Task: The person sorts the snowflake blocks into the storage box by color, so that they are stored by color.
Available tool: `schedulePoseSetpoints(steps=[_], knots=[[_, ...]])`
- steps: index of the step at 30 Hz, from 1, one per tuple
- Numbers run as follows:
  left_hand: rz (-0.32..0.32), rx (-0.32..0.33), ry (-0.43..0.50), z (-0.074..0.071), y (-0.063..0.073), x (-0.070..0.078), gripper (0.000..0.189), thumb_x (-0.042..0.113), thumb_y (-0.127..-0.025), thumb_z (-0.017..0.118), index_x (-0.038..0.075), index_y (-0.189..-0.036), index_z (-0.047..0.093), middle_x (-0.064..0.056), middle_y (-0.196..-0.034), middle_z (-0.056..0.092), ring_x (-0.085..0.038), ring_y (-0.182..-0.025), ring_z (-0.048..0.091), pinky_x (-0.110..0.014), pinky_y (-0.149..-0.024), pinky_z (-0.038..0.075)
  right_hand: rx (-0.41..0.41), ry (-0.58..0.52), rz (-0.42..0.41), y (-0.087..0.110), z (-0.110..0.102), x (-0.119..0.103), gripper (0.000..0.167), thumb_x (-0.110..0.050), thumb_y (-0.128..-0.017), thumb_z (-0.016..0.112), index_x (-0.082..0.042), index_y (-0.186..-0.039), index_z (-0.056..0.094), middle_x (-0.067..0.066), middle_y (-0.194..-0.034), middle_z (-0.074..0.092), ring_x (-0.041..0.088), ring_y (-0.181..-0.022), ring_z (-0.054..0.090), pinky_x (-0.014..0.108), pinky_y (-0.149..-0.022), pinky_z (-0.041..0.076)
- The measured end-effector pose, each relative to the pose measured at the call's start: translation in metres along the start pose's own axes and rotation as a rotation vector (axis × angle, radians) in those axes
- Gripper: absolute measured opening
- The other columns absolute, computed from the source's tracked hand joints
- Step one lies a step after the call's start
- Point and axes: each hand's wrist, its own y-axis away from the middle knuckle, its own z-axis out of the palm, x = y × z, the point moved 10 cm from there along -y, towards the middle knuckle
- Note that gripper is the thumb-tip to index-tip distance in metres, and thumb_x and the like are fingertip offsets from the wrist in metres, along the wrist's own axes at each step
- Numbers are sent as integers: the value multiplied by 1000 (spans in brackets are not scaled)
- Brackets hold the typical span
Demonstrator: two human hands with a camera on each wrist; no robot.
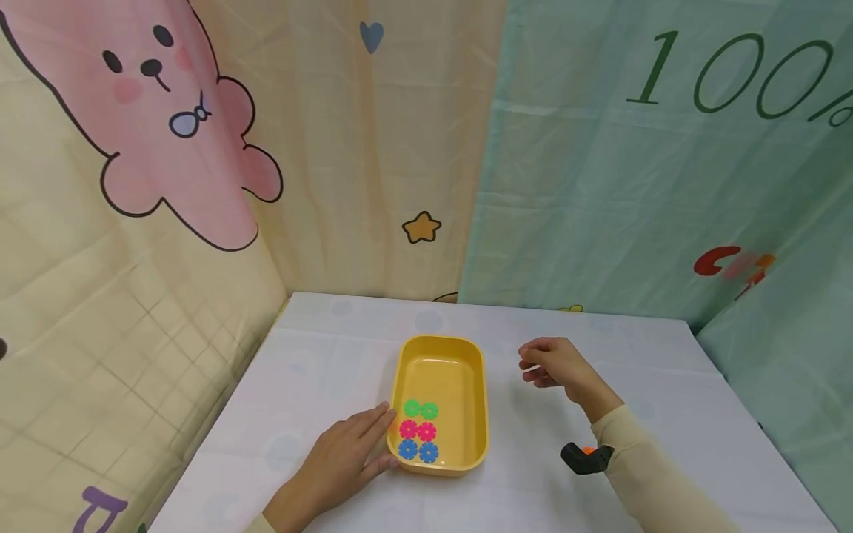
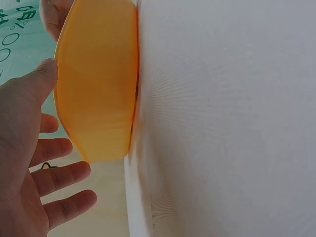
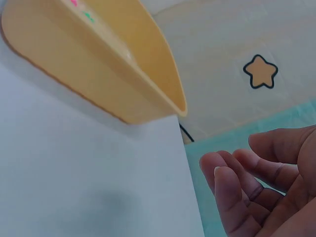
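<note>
A yellow tray with rounded corners stands on the table. Inside it, along the left side, lie small toothed, flower-like discs in pairs: green discs, pink discs and blue discs. My left hand rests against the tray's left side, its thumb and fingertips at the rim. In the left wrist view its fingers are spread and fairly straight. To the right of the tray, my right hand hovers over the table. Its fingers are loosely bent, with nothing between them.
A white cloth covers the table. A black wrist camera sits at my right wrist, with a bit of orange behind it. Printed curtains hang behind the table and at both sides.
</note>
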Motion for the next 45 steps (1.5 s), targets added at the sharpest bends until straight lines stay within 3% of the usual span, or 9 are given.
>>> schedulePoseSetpoints(steps=[8, 16, 22, 26, 29, 36, 45], knots=[[-4, -1, 4, -1, -1, -1, 71, 57, -94, 65, 11, -146, 56, -5, -148, 57, -21, -123, 61, -40, -89, 56, 12, 0, 20, 5, -39, 35, 34, -21, -102, 61, 5, -124, 62, 14, -103, 71, 17, -80, 72, 30, -71, 60], [-7, 15, 4, 1, 0, -1, 71, 57, -92, 66, 11, -146, 56, -4, -148, 58, -21, -123, 62, -39, -89, 56, 90, 28, 114, 1, -78, 82, 41, -20, -103, 59, 11, -129, 56, 20, -110, 68, 22, -85, 70, 30, -73, 60], [-23, -4, 3, 3, 0, -2, 71, 58, -94, 64, 12, -147, 56, -3, -148, 57, -21, -125, 61, -39, -91, 55, 135, 190, 131, -2, -94, 100, 42, -19, -99, 62, 10, -129, 56, 22, -108, 62, 27, -90, 59, 34, -75, 55], [-24, -7, 4, 3, 0, -1, 71, 58, -94, 64, 12, -147, 55, -3, -148, 57, -20, -125, 60, -39, -91, 56, 143, 363, 126, -5, -97, 107, 49, -22, -95, 67, 11, -130, 55, 32, -118, 58, 37, -99, 58, 48, -85, 53], [-22, 2, 2, 2, 1, -1, 71, 58, -94, 64, 12, -147, 56, -3, -148, 58, -20, -125, 61, -39, -90, 56, 129, 422, 132, -5, -94, 110, 54, -23, -92, 70, 13, -130, 53, 37, -128, 55, 42, -106, 56, 57, -92, 50], [-16, 8, -1, 1, 0, 0, 70, 57, -93, 65, 12, -146, 56, -3, -147, 58, -20, -125, 61, -38, -90, 56, 128, 458, 141, -2, -88, 112, 47, -19, -89, 74, 12, -120, 58, 31, -118, 60, 37, -97, 56, 49, -84, 52], [-31, -17, 7, 3, -1, -1, 70, 58, -94, 64, 13, -146, 56, -3, -147, 58, -20, -125, 61, -40, -89, 57, 148, 497, 127, 0, -85, 110, 33, -9, -87, 73, 9, -111, 63, 31, -113, 61, 37, -94, 57, 50, -84, 52]])
